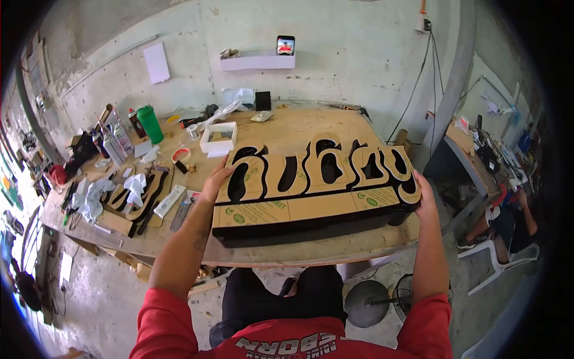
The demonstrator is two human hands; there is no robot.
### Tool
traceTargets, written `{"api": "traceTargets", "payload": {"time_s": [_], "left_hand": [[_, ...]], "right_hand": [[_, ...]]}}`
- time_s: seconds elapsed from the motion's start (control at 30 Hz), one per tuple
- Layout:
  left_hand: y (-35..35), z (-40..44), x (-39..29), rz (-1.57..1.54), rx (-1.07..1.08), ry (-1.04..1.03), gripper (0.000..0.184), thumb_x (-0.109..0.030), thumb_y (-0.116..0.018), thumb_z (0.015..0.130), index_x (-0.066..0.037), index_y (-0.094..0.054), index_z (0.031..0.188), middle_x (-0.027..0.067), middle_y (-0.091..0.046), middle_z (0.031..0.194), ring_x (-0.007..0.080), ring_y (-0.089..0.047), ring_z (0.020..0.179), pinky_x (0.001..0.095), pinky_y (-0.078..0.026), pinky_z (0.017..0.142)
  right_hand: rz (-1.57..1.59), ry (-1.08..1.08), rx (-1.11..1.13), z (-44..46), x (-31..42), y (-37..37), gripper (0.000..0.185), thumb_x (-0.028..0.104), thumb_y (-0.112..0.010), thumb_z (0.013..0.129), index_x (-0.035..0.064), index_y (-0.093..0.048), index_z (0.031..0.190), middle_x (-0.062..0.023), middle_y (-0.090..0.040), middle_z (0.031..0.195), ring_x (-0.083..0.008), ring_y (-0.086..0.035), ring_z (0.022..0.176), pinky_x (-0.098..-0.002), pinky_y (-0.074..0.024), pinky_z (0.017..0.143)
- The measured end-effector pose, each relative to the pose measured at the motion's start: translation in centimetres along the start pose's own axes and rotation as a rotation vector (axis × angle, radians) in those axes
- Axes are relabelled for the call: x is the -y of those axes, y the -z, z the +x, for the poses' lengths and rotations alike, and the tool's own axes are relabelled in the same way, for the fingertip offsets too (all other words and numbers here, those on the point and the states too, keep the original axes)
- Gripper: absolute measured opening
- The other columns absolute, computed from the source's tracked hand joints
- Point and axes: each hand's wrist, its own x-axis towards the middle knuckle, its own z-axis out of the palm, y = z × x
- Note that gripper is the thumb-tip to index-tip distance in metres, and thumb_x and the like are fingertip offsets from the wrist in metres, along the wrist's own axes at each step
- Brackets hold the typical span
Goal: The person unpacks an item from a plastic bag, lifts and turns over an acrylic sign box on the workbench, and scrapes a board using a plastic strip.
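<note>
A long letter-shaped sign (311,206) with a brown paper-covered face and black sides lies over the front part of the wooden table (299,122). Around its left end is my left hand (218,178), the fingers partly hidden behind the edge. The right end, by the last curved letter, is gripped by my right hand (424,192). Green print marks the brown face in several spots. Just behind the sign's left end sits a small white box (219,139) with pieces in it.
Left on the table are a green cup (149,124), spray cans (112,146), a tape roll (180,156), crumpled cloth (94,200) and a white tube (170,201). A phone (286,45) stands on a wall shelf (257,61). At right, another person (508,224) sits near a white chair (499,263); a fan (406,293) stands below.
</note>
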Motion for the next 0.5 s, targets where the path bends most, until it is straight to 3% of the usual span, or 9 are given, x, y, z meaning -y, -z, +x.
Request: {"api": "traceTargets", "payload": {"time_s": [0.2, 0.27, 0.37, 0.5], "left_hand": [[5.0, 2.2, 3.9, 0.030, -0.024, -0.045, 0.072, -0.016, -0.055, 0.097, 0.005, -0.023, 0.158, 0.0177, -0.059, 0.136, 0.0216, -0.062, 0.117, 0.0290, -0.050, 0.096], [0.1, -0.5, 0.2, 0.043, -0.157, -0.008, 0.072, -0.014, -0.056, 0.096, 0.005, -0.025, 0.157, 0.0190, -0.059, 0.136, 0.0228, -0.062, 0.117, 0.0289, -0.050, 0.096], [1.3, -0.4, 0.2, -0.003, -0.174, -0.024, 0.071, -0.015, -0.057, 0.095, 0.005, -0.028, 0.157, 0.0194, -0.059, 0.136, 0.0232, -0.062, 0.116, 0.0290, -0.051, 0.094], [4.5, 1.2, 0.4, 0.033, -0.155, -0.026, 0.066, -0.014, -0.056, 0.095, 0.004, -0.036, 0.154, 0.0158, -0.063, 0.131, 0.0202, -0.064, 0.111, 0.0274, -0.052, 0.092]], "right_hand": [[-0.019, -0.003, 0.053, 3.0, -1.6, 0.5, 0.041, 0.032, -0.057, 0.100, 0.0024, -0.063, 0.128, -0.0084, -0.072, 0.119, -0.0212, -0.069, 0.106, -0.0376, -0.0558, 0.093], [-0.030, 0.002, 0.040, 2.3, -1.5, -1.3, 0.040, 0.030, -0.052, 0.102, 0.0028, -0.062, 0.129, -0.0099, -0.071, 0.122, -0.0230, -0.069, 0.107, -0.0388, -0.0557, 0.094], [-0.028, 0.004, 0.078, 1.5, -1.7, -3.3, 0.040, 0.030, -0.051, 0.102, 0.0029, -0.062, 0.130, -0.0100, -0.070, 0.124, -0.0234, -0.069, 0.109, -0.0391, -0.0552, 0.095], [0.009, 0.036, 0.046, 3.3, -3.2, -3.0, 0.037, 0.029, -0.060, 0.099, 0.0015, -0.064, 0.124, -0.0101, -0.071, 0.117, -0.0238, -0.070, 0.104, -0.0403, -0.0565, 0.091]]}}
